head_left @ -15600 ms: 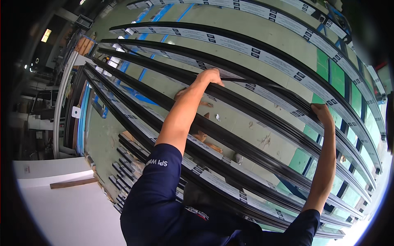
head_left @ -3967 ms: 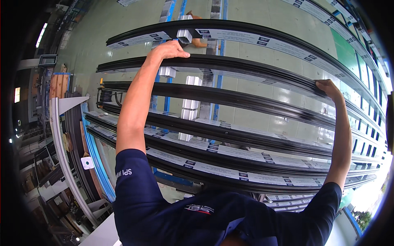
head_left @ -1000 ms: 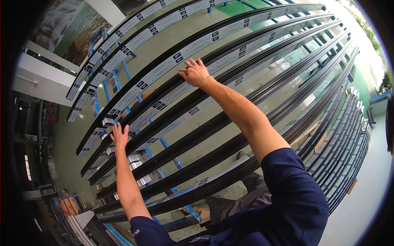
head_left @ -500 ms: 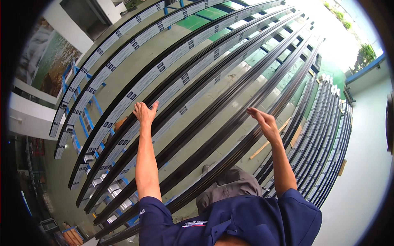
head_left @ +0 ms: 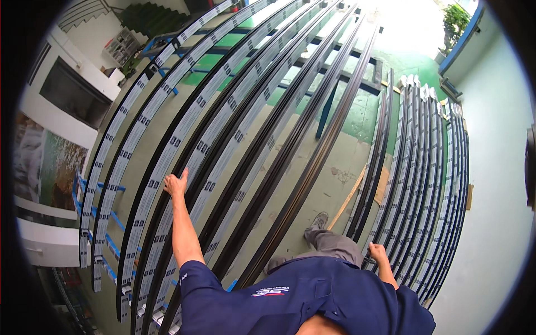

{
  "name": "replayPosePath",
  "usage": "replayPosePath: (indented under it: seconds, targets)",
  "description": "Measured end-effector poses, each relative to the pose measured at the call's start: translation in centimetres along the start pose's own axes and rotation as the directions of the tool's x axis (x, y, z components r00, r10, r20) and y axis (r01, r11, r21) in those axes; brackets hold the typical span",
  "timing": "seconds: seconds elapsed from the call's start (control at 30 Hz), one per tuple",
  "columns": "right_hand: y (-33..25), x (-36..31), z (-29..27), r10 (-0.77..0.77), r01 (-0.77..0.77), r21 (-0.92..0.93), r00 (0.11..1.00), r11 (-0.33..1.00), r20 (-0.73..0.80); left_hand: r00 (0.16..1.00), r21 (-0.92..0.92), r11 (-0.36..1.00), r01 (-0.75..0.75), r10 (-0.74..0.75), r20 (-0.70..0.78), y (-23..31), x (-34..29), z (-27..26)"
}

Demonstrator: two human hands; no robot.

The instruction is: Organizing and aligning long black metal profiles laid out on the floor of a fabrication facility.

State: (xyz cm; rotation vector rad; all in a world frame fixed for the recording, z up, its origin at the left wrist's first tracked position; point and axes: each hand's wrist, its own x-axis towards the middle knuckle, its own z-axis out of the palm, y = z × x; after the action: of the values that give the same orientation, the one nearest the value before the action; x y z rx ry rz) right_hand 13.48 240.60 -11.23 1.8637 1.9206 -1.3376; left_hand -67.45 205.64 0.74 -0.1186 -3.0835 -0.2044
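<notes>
Long dark metal profiles with pale film strips run away from me side by side. My left hand (head_left: 176,183) reaches forward, its fingers curled round the edge of one long profile (head_left: 202,148), thumb up on the film side. My right hand (head_left: 379,254) is down beside my right hip with its fingers bent closed. A small dark thing shows at its fingers, too small to make out. Right of my middle lies a bare dark profile (head_left: 312,190) without visible film, which neither hand touches.
Blue-and-black racks (head_left: 329,103) carry the profiles. To my right, another row of filmed profiles (head_left: 416,184) leans near a pale wall (head_left: 486,223). A thin wooden strip (head_left: 349,196) lies on the floor by my foot (head_left: 318,220). Stairs (head_left: 81,14) are far left.
My right hand has dropped from over the profiles to my hip and closed. My left hand has curled in on the profile's edge. The view has shifted, and my foot now shows.
</notes>
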Motion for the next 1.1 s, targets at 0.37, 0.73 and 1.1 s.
replayPosePath:
  seconds: [0.37,0.73,1.1]
  targets:
    - [-3.7,18.8,-18.5,0.171,-0.172,0.149,0.985,0.974,0.019,0.995,0.018,0.996,0.092,-0.093,0.046,25.2,7.9,3.2]
    - [-14.6,35.2,-28.6,0.371,-0.384,0.38,0.922,0.842,0.108,0.993,0.005,1.0,-0.011,0.011,-0.116,55.8,18.2,8.5]
    - [-28.5,56.8,-39.3,0.284,-0.287,0.265,0.957,0.921,0.05,0.999,-0.021,0.999,0.049,-0.05,-0.015,75.9,26.2,12.4]
